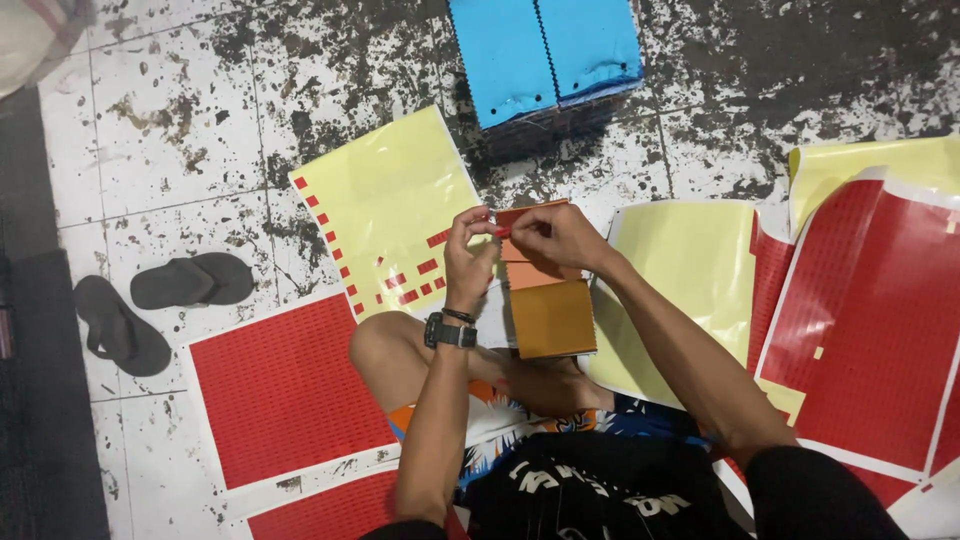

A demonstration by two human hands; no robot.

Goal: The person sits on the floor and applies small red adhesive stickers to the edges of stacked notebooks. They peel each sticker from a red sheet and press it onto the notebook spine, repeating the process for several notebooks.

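Observation:
My left hand [467, 256], with a black watch on its wrist, and my right hand [553, 235] meet over a booklet of orange swatches [550, 310] resting on my knee. Between the fingertips of both hands is a small red sticker [500, 230]. Just left of the hands lies a yellow backing sheet [385, 200] with a few red stickers left on it.
Full red sticker sheets lie at lower left [280, 385] and at right [870, 330]. More yellow backing sheets [690, 270] sit right of my arm. A stack of blue swatches [545, 55] is at the top. Black sandals [160, 300] rest on the stained tile floor.

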